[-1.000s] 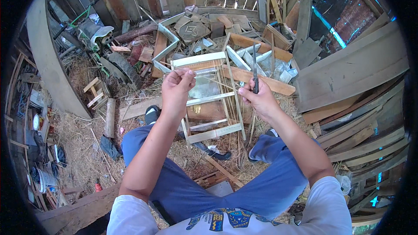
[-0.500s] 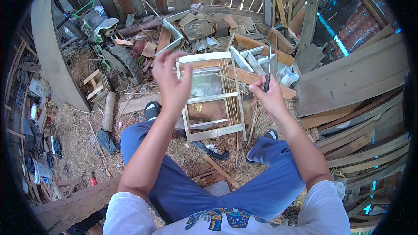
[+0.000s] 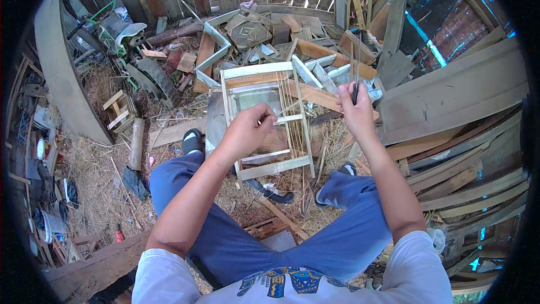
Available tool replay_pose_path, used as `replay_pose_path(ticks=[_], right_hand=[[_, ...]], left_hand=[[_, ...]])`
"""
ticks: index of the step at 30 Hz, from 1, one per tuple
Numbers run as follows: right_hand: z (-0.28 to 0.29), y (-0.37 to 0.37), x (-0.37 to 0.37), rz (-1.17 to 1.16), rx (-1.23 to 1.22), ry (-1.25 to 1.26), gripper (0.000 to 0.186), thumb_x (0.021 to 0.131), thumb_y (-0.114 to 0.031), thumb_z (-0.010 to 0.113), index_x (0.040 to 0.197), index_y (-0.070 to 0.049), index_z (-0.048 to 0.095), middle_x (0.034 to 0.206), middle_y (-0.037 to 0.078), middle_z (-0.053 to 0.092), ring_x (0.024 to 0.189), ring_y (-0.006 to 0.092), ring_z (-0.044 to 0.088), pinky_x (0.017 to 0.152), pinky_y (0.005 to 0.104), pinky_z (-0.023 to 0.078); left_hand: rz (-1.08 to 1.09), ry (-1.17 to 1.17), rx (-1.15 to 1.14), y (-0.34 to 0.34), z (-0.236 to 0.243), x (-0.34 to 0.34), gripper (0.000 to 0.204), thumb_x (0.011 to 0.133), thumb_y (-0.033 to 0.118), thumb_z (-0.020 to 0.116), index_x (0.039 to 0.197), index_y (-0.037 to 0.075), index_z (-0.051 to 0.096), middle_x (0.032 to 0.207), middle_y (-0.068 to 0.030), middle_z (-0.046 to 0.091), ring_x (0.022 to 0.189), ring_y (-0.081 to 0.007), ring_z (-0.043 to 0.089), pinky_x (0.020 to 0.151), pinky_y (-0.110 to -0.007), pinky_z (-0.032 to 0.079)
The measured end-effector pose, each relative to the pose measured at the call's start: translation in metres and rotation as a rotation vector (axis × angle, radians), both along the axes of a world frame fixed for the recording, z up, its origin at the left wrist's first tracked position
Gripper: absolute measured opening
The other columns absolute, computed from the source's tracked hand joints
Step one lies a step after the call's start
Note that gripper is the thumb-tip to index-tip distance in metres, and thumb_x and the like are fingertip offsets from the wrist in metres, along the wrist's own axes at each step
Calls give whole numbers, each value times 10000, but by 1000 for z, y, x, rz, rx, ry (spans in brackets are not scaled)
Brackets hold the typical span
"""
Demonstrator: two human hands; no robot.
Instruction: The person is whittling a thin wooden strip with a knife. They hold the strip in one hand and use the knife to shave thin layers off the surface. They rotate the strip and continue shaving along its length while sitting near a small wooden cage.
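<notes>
A pale wooden frame (image 3: 275, 166) with crossbars stands before my knees. Several thin, straw-coloured strips (image 3: 289, 98) run lengthwise along its right side. Over the frame's middle, my left hand (image 3: 247, 129) is closed in a pinch, fingertips beside a crossbar; whatever it may hold is too fine to make out. To the right of the frame, my right hand (image 3: 358, 111) grips the dark handle of a knife (image 3: 355, 91), its narrow blade pointing up and away from me.
Scrap boards and a white angled frame (image 3: 222, 50) are heaped beyond the wooden frame. A green-framed motorbike (image 3: 126, 36) lies at the far left. Long planks (image 3: 455, 95) lean on the right. Straw (image 3: 95, 163) covers the floor, with a short log (image 3: 136, 143) on it.
My left hand has come down and nearer from the frame's top left, its spread fingers now closed in a pinch. My right hand has shifted slightly up and right with the knife.
</notes>
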State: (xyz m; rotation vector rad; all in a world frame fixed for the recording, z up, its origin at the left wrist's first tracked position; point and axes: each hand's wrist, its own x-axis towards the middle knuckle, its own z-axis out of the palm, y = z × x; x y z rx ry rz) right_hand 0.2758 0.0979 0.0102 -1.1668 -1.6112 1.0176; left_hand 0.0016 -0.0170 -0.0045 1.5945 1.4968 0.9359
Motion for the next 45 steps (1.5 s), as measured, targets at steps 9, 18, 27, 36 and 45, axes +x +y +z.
replay_pose_path(ticks=[9,18,27,36,45], right_hand=[[15,-38,-17,281,299,-450,263,1069,-302,532,1036,-43,562,891,199,642,875,429,647,747,468,501],[6,-39,-36,396,457,-531,271,1030,-322,603,960,-63,565,816,177,646,771,425,657,637,509,494],[17,-34,-36,342,445,-527,201,955,-254,697,878,-77,641,675,132,589,649,362,640,574,437,475],[14,-27,-39,368,582,-624,286,953,-345,690,812,-109,613,686,122,634,652,365,661,554,464,487],[13,-15,-35,356,660,-678,303,953,-377,684,802,-123,616,668,102,638,638,355,662,536,467,481]], left_hand=[[55,-651,-229,2,13,16,122,1089,216,513,1092,107,568,738,56,479,594,-32,354,512,-224,246],[-47,-842,-293,-10,24,25,168,1116,244,470,1079,119,575,705,94,375,539,-26,259,468,-235,169],[8,-879,-441,-12,34,29,176,1116,259,478,1035,139,578,683,100,368,499,-28,243,453,-244,161],[-1,-1024,-547,-13,33,35,176,1121,272,457,1012,160,536,670,100,346,487,-34,221,443,-247,156],[2,-1104,-614,-10,27,39,163,1120,262,460,997,181,531,665,102,343,497,-36,232,440,-247,163]])
